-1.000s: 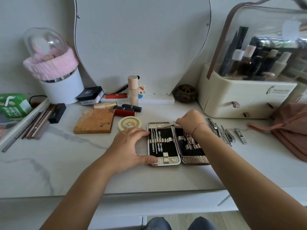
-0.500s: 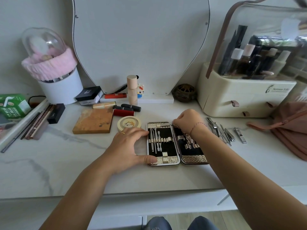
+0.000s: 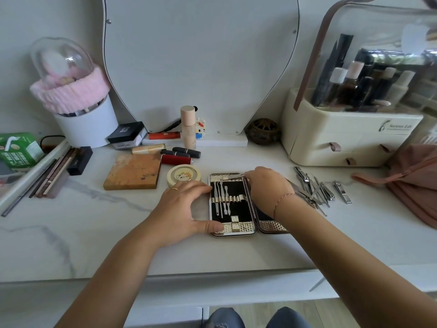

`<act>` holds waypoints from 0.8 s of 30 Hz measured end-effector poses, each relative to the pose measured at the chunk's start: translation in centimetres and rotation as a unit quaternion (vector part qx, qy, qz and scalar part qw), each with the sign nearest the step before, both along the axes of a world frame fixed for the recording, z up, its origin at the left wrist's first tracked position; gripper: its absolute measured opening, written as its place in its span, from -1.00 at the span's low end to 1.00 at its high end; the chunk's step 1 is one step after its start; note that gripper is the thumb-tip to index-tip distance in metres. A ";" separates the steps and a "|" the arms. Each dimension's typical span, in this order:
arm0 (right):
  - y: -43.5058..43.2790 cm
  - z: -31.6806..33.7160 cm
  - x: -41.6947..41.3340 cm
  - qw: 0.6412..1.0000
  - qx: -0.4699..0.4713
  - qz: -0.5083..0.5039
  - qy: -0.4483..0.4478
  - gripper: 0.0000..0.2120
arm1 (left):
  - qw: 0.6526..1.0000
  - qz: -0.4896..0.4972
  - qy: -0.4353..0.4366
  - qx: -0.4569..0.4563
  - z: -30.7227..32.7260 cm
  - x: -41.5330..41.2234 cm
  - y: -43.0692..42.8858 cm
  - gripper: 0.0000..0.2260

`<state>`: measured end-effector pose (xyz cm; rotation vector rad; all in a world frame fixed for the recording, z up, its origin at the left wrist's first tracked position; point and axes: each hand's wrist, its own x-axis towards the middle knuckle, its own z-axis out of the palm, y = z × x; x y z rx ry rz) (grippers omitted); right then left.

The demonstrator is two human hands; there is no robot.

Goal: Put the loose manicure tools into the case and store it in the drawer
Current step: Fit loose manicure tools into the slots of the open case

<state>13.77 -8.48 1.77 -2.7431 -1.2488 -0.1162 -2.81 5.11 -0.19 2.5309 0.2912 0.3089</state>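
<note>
The open manicure case (image 3: 233,227) lies flat on the white marble counter, black inside with gold trim. Its left half holds several slim steel tools under a gold strap. My left hand (image 3: 183,207) braces the case's left edge, thumb on the bottom gold corner, fingers by the top. My right hand (image 3: 266,185) covers the right half and pinches a thin steel tool (image 3: 233,177) whose tip points left across the case's top edge. A pile of loose manicure tools (image 3: 314,188) lies to the right, with a nail clipper (image 3: 341,191) beside it.
A cream cosmetics organiser (image 3: 340,143) with small drawers stands at the back right, a pink bag (image 3: 416,178) beside it. Lipsticks (image 3: 176,158), a round compact (image 3: 183,175), a wooden-look palette (image 3: 133,171) and pencils lie left of the case. A mirror leans behind.
My right hand has shifted slightly down and left over the case's right half, moving the thin tool along the top edge. My left hand has stayed on the case's left side.
</note>
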 end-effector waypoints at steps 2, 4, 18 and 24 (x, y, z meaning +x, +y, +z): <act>-0.6 -0.2 -0.3 1.000 0.001 0.022 -0.002 -0.77 | 1.000 -0.002 0.001 0.001 0.0 0.0 0.0 -0.08; -1.0 -0.1 -0.1 0.999 0.004 0.034 0.010 -0.74 | 1.000 -0.003 -0.003 0.001 0.0 0.0 0.0 -0.07; -2.1 0.9 0.3 0.978 0.099 0.067 0.171 -0.58 | 1.000 -0.002 -0.001 -0.009 0.1 -0.1 -0.1 -0.07; -2.1 0.6 0.0 0.980 0.069 0.072 0.172 -0.62 | 1.000 -0.001 0.000 -0.005 0.1 -0.1 0.0 -0.07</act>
